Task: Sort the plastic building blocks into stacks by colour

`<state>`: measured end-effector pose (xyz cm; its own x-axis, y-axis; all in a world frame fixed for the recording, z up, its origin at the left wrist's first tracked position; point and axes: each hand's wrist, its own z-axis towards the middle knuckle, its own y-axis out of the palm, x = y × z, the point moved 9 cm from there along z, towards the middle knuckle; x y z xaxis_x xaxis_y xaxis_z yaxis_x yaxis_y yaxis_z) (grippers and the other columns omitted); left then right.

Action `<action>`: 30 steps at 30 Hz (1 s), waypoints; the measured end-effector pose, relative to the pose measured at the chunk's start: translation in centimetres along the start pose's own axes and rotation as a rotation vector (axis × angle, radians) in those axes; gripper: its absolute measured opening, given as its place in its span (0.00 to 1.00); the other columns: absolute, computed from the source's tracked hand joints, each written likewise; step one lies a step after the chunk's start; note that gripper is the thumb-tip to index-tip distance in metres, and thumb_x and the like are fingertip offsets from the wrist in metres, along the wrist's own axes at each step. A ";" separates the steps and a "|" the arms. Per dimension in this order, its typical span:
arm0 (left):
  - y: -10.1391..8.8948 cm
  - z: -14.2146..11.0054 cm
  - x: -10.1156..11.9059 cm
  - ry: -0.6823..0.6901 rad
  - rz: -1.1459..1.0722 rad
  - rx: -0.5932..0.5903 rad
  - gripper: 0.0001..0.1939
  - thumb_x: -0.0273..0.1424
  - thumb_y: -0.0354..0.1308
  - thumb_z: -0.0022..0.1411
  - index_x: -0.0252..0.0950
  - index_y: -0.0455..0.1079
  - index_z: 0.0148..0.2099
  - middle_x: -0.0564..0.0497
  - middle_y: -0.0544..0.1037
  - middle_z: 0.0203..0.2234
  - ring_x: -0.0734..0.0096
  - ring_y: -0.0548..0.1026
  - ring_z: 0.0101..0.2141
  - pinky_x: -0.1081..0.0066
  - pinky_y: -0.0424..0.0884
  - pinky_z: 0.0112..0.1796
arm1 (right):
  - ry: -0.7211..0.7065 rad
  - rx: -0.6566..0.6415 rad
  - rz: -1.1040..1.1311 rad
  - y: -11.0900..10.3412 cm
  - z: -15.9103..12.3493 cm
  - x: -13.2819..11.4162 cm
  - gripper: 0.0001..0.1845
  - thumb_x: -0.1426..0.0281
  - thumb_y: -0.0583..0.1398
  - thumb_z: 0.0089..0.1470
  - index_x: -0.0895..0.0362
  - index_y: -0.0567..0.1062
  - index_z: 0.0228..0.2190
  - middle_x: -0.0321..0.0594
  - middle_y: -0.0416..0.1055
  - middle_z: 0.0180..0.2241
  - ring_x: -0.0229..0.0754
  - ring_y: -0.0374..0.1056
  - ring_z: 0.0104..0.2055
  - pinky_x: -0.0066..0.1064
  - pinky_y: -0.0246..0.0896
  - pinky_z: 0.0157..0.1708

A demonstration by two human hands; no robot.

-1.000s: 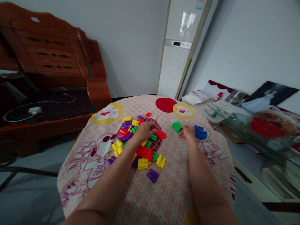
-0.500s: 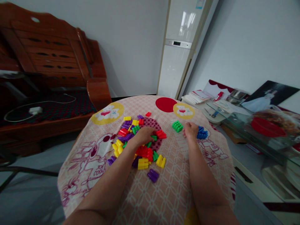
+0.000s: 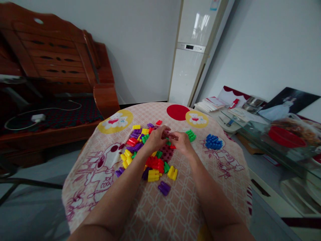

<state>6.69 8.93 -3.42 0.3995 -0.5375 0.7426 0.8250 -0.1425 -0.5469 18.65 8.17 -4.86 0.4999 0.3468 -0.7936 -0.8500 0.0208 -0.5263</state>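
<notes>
Fingers (image 3: 174,134) of both hands are bent and held almost tip to tip in the head camera's view. The left hand (image 3: 155,140) is poised over the right side of a loose pile of coloured blocks (image 3: 152,163), and the right hand (image 3: 181,141) is angled in to meet it. A glimpse of green is caught between and below the two, but whether anything is grasped cannot be told, the detail being small and partly hidden. A green cluster (image 3: 191,135) is placed just beside the right hand; a blue cluster (image 3: 213,142) is set farther right, well apart from the pile.

A small piece could be dropped if it is pinched off-centre, and might then be lost among its neighbours. The green cluster could be nudged by the right hand's knuckles, or the pile scattered if it is brushed by the left forearm (image 3: 125,182).

Glossy, seemingly hard plastic is shown throughout, moulded as joined rounded tubes in the yellow block (image 3: 172,172) and the purple block (image 3: 164,188) at the near side. Both clusters are topped with knobbly bumps. All are backed by a tablecloth (image 3: 184,209) of soft-looking fabric, printed with pale lattice and cartoon animals.
</notes>
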 end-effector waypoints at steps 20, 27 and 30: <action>0.3 0.3 0.1 0.006 -0.094 0.078 0.12 0.25 0.62 0.52 0.33 0.74 0.41 0.48 0.80 0.32 0.68 0.78 0.34 0.70 0.75 0.36 | 0.301 -0.210 0.240 1.6 -1.2 1.6 0.01 0.73 0.61 0.47 0.56 0.73 0.26 0.31 0.70 0.14 0.38 0.67 0.15 0.24 0.62 0.15; 0.8 0.2 0.5 0.007 -0.120 0.062 0.10 0.25 0.61 0.54 0.33 0.74 0.41 0.48 0.80 0.34 0.66 0.79 0.36 0.69 0.76 0.38 | 0.325 -0.110 0.383 1.2 -1.0 1.7 0.05 0.75 0.60 0.41 0.55 0.71 0.25 0.31 0.71 0.16 0.39 0.69 0.17 0.25 0.65 0.16; 0.8 0.2 0.7 0.009 -0.120 0.064 0.10 0.25 0.59 0.55 0.34 0.74 0.42 0.48 0.80 0.34 0.66 0.79 0.37 0.68 0.76 0.39 | 0.295 -0.088 0.361 0.5 -0.9 1.6 0.04 0.73 0.60 0.39 0.56 0.71 0.24 0.31 0.71 0.16 0.39 0.69 0.17 0.25 0.65 0.17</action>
<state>7.70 8.57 -3.29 0.2933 -0.5269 0.7977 0.8906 -0.1529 -0.4284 19.18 7.92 -6.66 0.2118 0.0355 -0.9767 -0.9672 -0.1355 -0.2147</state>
